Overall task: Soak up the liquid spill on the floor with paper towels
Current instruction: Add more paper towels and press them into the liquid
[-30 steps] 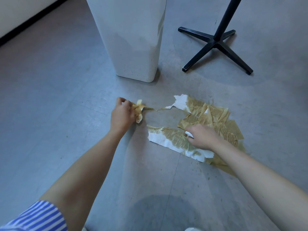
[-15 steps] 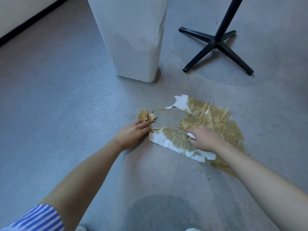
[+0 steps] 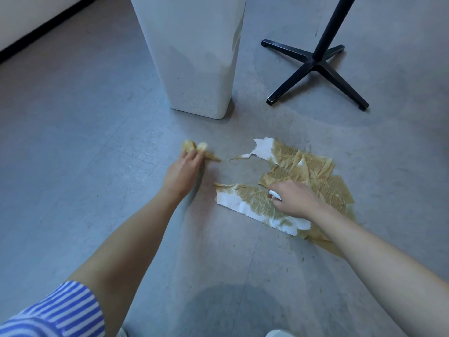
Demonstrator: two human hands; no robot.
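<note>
My blue-and-white striped sleeve [image 3: 60,310] shows at lower left, the bare forearm reaching out over the grey floor [image 3: 73,142]. My left hand [image 3: 181,171] lies low on the floor, its fingertips pinching a small, crumpled wad [image 3: 196,149] of tan-soaked paper with a twisted tail pointing right. Beyond it stands a tall white bin [image 3: 194,57], speckled near its foot.

Right of the wad, past a bare gap of floor, lie the paper towels [image 3: 303,171]. They are flat, overlapping sheets, mostly stained yellow-brown. White shows at the torn upper-left corner and along the near edge. A thin torn strip trails from that corner toward the wad, and I cannot tell whether the two touch.

My right hand [image 3: 295,199] rests on the near sheets, palm down. Its fingers are curled round a white fold of the towels that pokes out at the fingertips. The two hands are well apart, one on each side of the bare gap.

The spill [image 3: 332,246] lies mostly under the towels, and a tan film spreads out from below them toward the lower right, just beside my right forearm. Small tan flecks dot the floor near me.

At upper right, a black cross-shaped stand base [image 3: 315,66] with an upright pole sits well apart from the towels.
</note>
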